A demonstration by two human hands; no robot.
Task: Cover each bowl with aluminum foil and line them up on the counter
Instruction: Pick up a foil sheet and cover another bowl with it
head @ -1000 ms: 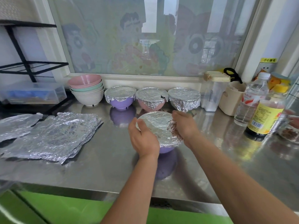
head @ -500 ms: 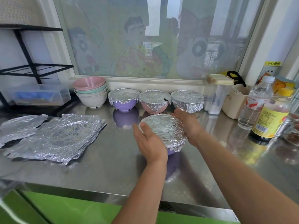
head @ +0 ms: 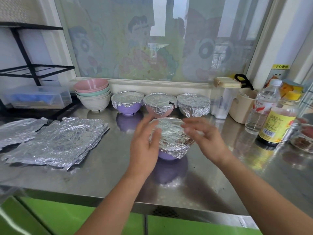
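On the steel counter point(head: 101, 180), just in front of a row of three foil-covered bowls point(head: 159, 106), stands a purple bowl point(head: 171, 138) capped with crumpled foil. The left hand point(head: 144, 146) and right hand point(head: 205, 138) flank it, fingers straight and spread, blurred, gripping nothing. A stack of uncovered bowls point(head: 93, 95) and loose foil sheets point(head: 59, 143) lie to the left.

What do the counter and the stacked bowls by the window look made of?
The counter is likely stainless steel, shiny: it mirrors the near purple bowl. The stacked bowls are probably matte plastic or similar: pastel, dull, no glassy shine, but uncertain.
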